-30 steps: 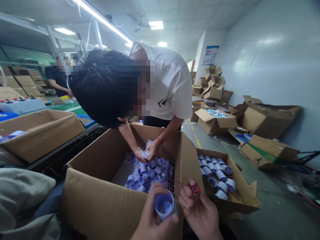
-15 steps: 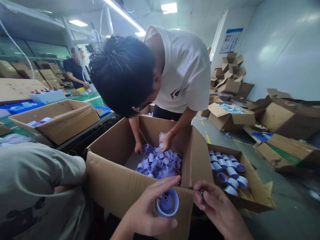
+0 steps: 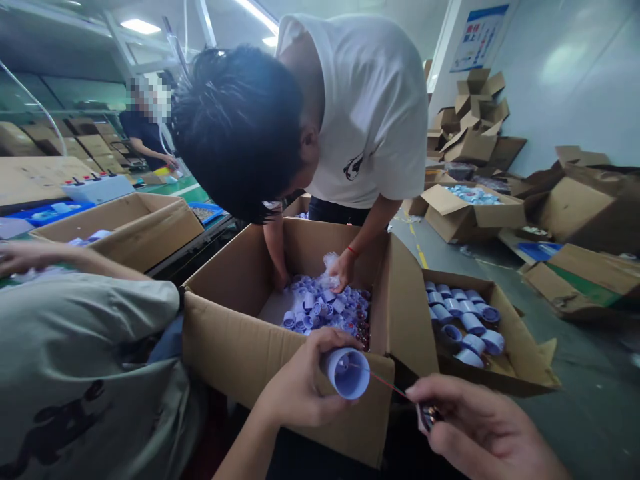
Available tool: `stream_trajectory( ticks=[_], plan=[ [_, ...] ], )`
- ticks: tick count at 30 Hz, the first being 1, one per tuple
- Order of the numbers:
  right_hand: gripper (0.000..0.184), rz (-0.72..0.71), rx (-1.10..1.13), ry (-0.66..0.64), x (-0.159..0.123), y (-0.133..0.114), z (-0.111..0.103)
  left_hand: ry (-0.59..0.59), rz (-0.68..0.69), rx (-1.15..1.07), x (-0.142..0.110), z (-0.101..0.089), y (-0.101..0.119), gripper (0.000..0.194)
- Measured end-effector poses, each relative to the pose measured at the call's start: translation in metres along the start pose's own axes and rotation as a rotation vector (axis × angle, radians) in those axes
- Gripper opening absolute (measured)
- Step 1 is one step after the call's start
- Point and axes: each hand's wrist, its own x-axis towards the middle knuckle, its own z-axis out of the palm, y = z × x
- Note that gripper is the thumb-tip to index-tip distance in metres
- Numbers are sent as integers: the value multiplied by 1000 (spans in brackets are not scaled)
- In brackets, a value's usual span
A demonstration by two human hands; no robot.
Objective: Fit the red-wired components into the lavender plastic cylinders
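My left hand [image 3: 295, 385] is closed round a pale lavender plastic cup-shaped housing [image 3: 369, 379], its open end tilted to the right. Inside it a small round post shows. Thin red and dark wires [image 3: 386, 383] run from the housing across to my right hand [image 3: 483, 427]. The right fingers pinch a small part with coppery and dark metal bits [image 3: 430, 416], whose exact kind I cannot make out. Both hands are in front of a large cardboard box [image 3: 235, 350] heaped with similar lavender housings [image 3: 320, 307] and small reddish pieces.
Across the box, a co-worker in a white T-shirt [image 3: 370, 113] bends over with both hands inside. At left sits another person in a grey shirt [image 3: 95, 373]. A second box [image 3: 525, 373] holds rows of housings at right. Opened cartons [image 3: 475, 143] are piled by the wall.
The housing has turned so its open end faces right. My right hand has moved right and down, and wires now stretch between both hands. The co-worker's hands have shifted among the housings.
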Motion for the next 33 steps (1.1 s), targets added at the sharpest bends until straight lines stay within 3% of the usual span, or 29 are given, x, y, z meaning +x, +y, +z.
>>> stream_trajectory(
  ticks=[4, 12, 18, 22, 26, 31, 33],
  plan=[
    [25, -51, -121, 36, 5, 5, 3, -24, 30, -109, 5, -3, 2, 49],
    [24, -75, -205, 36, 5, 10, 8, -76, -44, -142, 8, -5, 1, 48],
    [19, -136, -290, -37, 11, 5, 14, -68, -100, -118, 12, -1, 4, 47],
    [18, -203, -341, -114, 18, 0, 18, -27, -55, -40, 16, 1, 6, 47],
    [22, -272, -437, 65, 22, 4, 26, -9, 19, 87, 18, 4, 7, 46],
    [10, -553, -627, 288, 25, 17, 41, -27, 65, 112, 19, 15, 9, 49],
    [10, -589, -699, 371, 27, 21, 44, -8, 100, 103, 20, 19, 9, 50]
  ],
)
